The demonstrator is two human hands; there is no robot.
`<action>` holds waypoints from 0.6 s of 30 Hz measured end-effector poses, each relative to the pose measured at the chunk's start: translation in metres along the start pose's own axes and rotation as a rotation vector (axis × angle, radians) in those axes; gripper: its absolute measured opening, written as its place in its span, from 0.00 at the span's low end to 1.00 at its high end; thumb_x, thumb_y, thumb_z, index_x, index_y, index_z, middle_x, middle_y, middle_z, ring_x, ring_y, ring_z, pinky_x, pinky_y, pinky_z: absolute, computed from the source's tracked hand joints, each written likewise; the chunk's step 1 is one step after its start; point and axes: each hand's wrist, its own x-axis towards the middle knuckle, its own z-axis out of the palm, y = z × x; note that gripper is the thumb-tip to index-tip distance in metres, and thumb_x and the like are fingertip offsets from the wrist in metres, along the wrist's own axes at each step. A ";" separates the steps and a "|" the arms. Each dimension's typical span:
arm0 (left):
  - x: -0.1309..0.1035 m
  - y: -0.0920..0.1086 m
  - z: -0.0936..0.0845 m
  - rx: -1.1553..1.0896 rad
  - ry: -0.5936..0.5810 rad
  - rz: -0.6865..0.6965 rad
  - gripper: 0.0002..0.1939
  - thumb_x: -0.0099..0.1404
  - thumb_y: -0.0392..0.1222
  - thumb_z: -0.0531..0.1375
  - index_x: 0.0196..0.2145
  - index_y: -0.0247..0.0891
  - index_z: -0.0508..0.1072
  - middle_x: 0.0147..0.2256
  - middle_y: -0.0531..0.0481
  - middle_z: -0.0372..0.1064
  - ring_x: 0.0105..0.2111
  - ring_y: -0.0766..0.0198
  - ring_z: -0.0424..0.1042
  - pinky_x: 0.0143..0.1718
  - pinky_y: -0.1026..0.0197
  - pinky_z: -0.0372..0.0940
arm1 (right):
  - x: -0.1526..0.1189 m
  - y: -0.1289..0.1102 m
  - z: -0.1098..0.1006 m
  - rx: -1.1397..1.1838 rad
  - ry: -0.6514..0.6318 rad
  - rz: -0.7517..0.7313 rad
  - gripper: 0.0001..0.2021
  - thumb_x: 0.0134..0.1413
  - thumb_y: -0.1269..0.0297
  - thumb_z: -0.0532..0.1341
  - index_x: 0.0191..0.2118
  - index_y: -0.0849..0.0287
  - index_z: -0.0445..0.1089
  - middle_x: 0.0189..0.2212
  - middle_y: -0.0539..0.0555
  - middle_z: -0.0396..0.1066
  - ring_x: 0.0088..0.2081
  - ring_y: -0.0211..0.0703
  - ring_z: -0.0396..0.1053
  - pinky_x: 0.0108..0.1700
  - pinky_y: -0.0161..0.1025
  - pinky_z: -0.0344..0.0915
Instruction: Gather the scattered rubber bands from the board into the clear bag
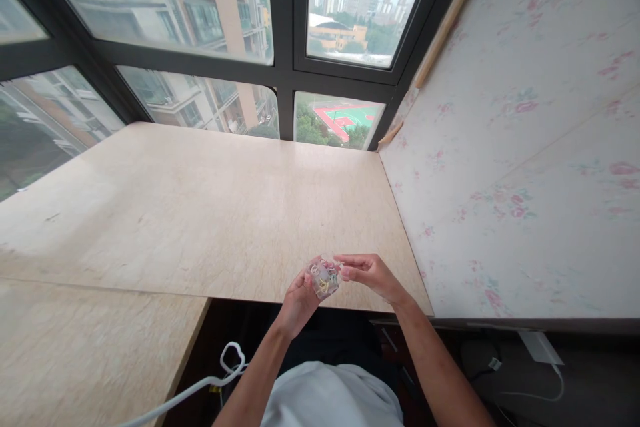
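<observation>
A small clear plastic box [324,285] holds several thin, looped pieces in yellow, white, pink and green that look like paper clips. It sits tilted in my left hand [299,300], whose fingers and thumb wrap its left side and underside. My right hand [374,275] comes in from the right, its thumb and fingers drawn together at the box's upper right edge. Whatever lies between those fingertips is too small to make out. Both hands are above the front edge of the beige stone-look ledge [240,213].
Dark-framed windows [285,80] stand behind the ledge. A flower-patterned wall [500,167] closes off the right side. At lower left, a white cable [200,383] loops beside another beige surface [90,347]. A white adapter-like piece [541,348] with a cord lies at lower right.
</observation>
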 end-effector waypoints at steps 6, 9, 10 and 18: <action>0.005 0.003 -0.008 -0.190 0.000 -0.070 0.23 0.68 0.50 0.52 0.56 0.37 0.65 0.57 0.38 0.62 0.57 0.45 0.59 0.58 0.37 0.49 | 0.002 0.020 -0.015 0.156 0.168 -0.047 0.22 0.49 0.54 0.66 0.49 0.59 0.72 0.51 0.60 0.70 0.50 0.54 0.70 0.48 0.52 0.69; 0.008 0.009 -0.016 -0.274 0.114 -0.071 0.24 0.68 0.52 0.49 0.54 0.35 0.67 0.55 0.38 0.64 0.56 0.47 0.61 0.58 0.39 0.52 | 0.007 0.045 -0.034 -0.016 0.387 -0.032 0.24 0.45 0.52 0.67 0.48 0.59 0.73 0.49 0.60 0.72 0.50 0.53 0.70 0.51 0.51 0.67; 0.010 0.013 -0.020 -0.299 0.162 -0.052 0.23 0.68 0.53 0.50 0.53 0.35 0.68 0.53 0.38 0.66 0.55 0.48 0.62 0.57 0.41 0.53 | 0.007 0.054 -0.041 -0.083 0.462 -0.024 0.25 0.44 0.52 0.68 0.48 0.59 0.73 0.48 0.60 0.72 0.51 0.54 0.69 0.52 0.51 0.66; 0.033 0.080 -0.071 -0.159 0.556 0.263 0.14 0.62 0.48 0.55 0.39 0.35 0.71 0.37 0.45 0.72 0.38 0.60 0.72 0.40 0.57 0.67 | -0.010 0.111 -0.102 -0.293 0.741 0.078 0.32 0.41 0.47 0.66 0.51 0.62 0.70 0.52 0.63 0.69 0.53 0.55 0.67 0.55 0.48 0.63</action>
